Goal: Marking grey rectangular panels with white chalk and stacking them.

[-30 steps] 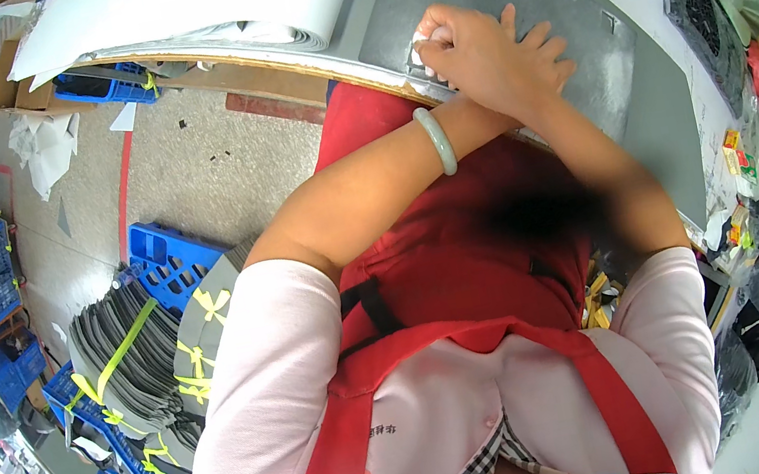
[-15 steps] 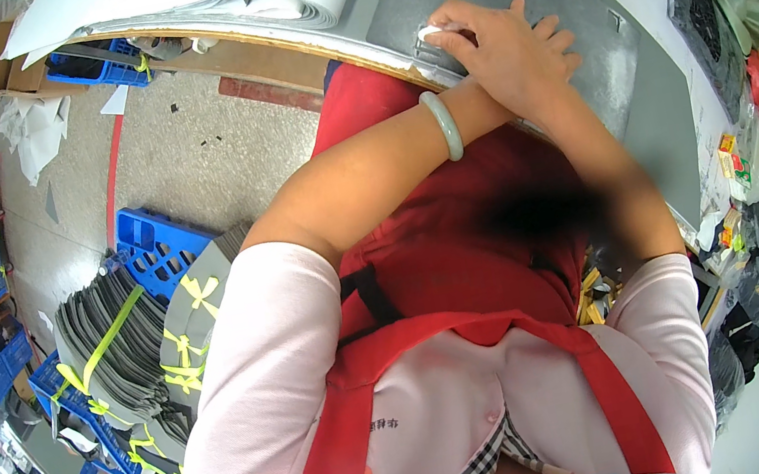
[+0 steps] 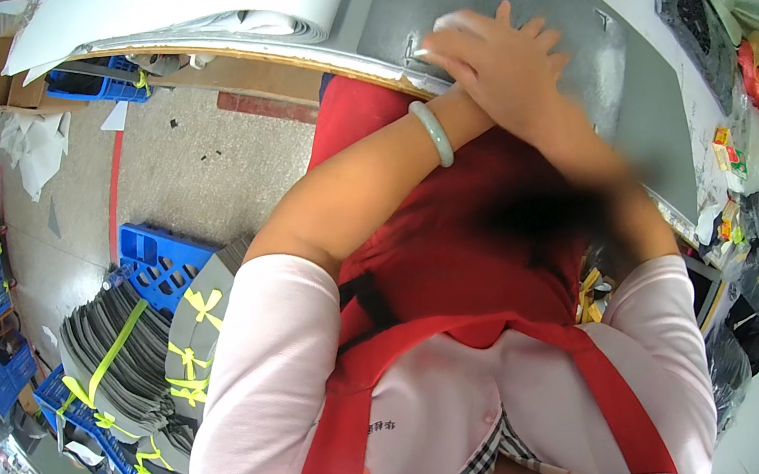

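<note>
A small white piece (image 3: 455, 19), blurred, shows at the fingertips of the right hand (image 3: 508, 72), over the near part of a scuffed grey panel (image 3: 602, 86). The right hand seems to hold it, though the exact grip is unclear. Half a second ago, thumb and forefinger visibly pinched it; now the fingers reach out flatter, so its contact with the panel cannot be confirmed. The left hand (image 3: 541, 38), crossed beneath the right, has its fingers spread over the panel. A pale bracelet (image 3: 433, 134) circles the left forearm. Around these: the bench (image 3: 663, 146), rolled white sheeting (image 3: 187, 7), a red apron (image 3: 467, 272) and strapped grey sheets (image 3: 103, 337).
</note>
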Tool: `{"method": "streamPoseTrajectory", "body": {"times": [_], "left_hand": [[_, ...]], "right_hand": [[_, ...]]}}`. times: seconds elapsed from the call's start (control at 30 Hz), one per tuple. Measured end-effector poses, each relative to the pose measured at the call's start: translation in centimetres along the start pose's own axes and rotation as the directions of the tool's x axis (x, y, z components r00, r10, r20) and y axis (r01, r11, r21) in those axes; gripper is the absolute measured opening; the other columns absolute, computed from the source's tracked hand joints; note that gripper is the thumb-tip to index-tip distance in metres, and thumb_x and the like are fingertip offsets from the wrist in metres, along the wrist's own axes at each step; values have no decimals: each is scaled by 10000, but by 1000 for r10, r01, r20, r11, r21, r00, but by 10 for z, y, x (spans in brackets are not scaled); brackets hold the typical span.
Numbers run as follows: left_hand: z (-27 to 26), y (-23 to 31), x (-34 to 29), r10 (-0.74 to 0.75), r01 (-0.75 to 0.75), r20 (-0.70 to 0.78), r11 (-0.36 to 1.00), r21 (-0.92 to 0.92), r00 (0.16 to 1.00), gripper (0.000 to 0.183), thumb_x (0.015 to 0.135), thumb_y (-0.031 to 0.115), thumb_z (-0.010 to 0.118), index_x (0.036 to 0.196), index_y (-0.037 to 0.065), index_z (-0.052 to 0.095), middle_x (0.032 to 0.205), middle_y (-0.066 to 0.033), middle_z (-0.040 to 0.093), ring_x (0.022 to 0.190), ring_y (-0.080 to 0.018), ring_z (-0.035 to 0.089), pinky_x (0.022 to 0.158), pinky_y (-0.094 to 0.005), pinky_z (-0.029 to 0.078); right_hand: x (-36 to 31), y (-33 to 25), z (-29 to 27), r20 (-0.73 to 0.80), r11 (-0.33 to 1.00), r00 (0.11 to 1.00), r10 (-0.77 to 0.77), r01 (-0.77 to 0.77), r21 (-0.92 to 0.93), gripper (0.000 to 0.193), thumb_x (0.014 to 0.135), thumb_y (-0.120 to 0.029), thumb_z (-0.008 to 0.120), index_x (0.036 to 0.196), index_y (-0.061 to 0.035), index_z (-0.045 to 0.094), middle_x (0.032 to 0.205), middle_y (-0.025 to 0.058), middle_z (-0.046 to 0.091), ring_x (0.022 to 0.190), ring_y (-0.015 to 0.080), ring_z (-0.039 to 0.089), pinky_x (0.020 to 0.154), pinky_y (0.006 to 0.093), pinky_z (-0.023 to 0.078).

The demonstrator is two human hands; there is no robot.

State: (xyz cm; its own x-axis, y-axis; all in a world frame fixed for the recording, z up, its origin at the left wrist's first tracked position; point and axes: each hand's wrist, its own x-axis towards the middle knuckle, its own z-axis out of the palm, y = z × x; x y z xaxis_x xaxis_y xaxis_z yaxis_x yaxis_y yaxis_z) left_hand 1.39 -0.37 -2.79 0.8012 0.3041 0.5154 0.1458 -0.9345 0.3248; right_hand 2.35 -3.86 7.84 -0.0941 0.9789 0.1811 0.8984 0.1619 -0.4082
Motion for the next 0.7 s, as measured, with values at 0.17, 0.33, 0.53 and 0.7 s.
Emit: {"method": "streamPoseTrajectory", "body": {"times": [0.17,0.33,0.53,0.7], "left_hand": [[-27,-14,-2,-23,-56,-159,879,-474,987,281,915,230,612,1155,108,695,1256,-105,619,1209,-252,566,1047,-486,434],[-127,-2,-47,-522,335,156,267,-904,838,210,971,4,596,1154,6,699,1043,-83,710,950,-161,667,888,-297,536],[-176,16,-96,-309,435,411,11,-900,858,223,955,31,682,1171,-22,696,1107,-45,641,1005,-148,641,881,-270,546],[-192,21,-103,-266,336,244,394,-855,933,333,805,-36,777,1128,37,746,1143,-95,629,1034,-203,628,905,-318,530]], "right_hand": [[-56,12,-15,-318,966,914,-251,257,-23,264,838,-7,707,1080,-107,740,1033,102,708,937,269,665,783,375,542],[-77,15,-29,-362,928,855,-372,341,-148,291,781,-72,734,1062,-148,728,1075,55,704,918,239,666,761,340,562],[-85,10,-24,-380,886,801,-463,421,-193,279,769,-122,775,1036,-186,723,1222,4,672,1059,196,623,875,347,527],[-82,0,-14,-421,830,717,-556,504,-238,189,773,-154,785,939,-201,708,1232,-34,662,1098,135,592,956,314,478]]}}
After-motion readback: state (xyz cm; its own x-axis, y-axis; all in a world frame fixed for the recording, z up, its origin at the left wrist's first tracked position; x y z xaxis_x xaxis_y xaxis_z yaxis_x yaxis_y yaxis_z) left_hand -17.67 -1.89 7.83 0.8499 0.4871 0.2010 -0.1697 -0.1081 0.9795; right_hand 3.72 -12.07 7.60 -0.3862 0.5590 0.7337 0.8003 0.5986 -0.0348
